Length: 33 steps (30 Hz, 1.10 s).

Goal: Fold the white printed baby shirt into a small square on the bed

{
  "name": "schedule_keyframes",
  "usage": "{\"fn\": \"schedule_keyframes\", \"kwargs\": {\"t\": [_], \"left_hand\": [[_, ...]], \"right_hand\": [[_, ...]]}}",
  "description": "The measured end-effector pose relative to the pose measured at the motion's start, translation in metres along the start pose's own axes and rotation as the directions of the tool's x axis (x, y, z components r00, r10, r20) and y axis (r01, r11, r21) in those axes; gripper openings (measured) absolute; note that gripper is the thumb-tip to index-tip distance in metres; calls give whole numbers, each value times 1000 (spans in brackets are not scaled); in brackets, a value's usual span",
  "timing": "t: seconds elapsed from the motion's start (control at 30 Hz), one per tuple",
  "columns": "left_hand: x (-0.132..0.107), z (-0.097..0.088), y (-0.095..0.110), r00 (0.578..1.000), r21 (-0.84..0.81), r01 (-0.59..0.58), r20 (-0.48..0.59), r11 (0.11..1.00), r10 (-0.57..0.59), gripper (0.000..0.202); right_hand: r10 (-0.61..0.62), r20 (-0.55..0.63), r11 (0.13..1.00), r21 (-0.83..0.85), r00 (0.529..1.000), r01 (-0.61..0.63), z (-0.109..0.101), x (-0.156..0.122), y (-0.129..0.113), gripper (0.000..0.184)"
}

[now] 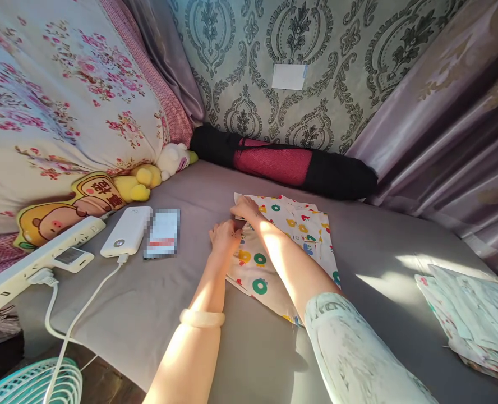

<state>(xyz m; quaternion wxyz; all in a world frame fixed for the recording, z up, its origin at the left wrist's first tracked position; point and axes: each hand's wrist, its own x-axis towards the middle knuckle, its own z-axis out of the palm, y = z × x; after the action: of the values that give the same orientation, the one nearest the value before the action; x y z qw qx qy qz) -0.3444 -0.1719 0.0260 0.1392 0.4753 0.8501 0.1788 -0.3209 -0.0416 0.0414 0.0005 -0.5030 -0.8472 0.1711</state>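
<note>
Both hands meet at the patterned cloth [293, 235], which spreads rightward. The left hand [225, 237] is curled on its left edge, and the right hand [245, 209] is on the far corner, grip unclear.

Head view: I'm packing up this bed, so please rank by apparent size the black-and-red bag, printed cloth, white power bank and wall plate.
1-2. black-and-red bag and printed cloth: these look about alike. The cloth is nearer and partly hidden, so I won't rank them.
3. white power bank.
4. wall plate: smallest, though it is also the farthest away.
</note>
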Motion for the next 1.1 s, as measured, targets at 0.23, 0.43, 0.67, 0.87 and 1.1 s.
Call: {"fn": "schedule_keyframes", "kwargs": {"t": [0.23,0.43,0.67,0.87,1.1], "left_hand": [[3,-2,1,996,-62,3,84,998,2,23],[6,-8,-4,987,-92,-10,159,996,24,23],[-1,-19,4,923,-341,-106,315,934,220,19],[-11,-11,29,883,-425,-197,315,884,348,16],[-23,-7,46,770,-586,-203,400,785,498,42]], "right_hand": [[99,-77,907,417,992,-58,-3,10,30,28],[193,-77,742,663,978,-94,-31,-7,76,7],[261,-75,500,863,962,-68,-50,-45,114,28],[324,-90,465,882,942,-76,-56,-63,141,37],[375,-82,536,832,924,-144,-45,-74,174,48]]}}
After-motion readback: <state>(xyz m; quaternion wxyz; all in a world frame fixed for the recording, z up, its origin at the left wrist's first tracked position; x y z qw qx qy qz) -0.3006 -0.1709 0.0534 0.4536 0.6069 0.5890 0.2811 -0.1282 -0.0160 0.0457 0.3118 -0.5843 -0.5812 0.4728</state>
